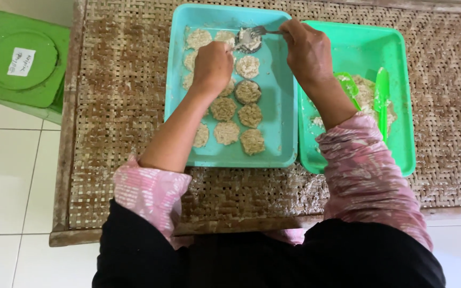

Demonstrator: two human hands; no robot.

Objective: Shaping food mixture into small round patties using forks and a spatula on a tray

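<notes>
A: Status on hands?
B: Right hand [308, 50] grips fork [260, 31] over round mould [248, 40], far end of teal tray [284, 106]. Left hand [212, 66] fisted beside it; contents unclear.
A: Tip?
B: Press evenly, steady the mould, match the flat patties [238, 114].

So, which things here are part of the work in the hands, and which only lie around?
In use:
left hand
right hand
fork
round patties
blue tray
green tray with mixture

Lying about:
green stool
green scoop
</notes>
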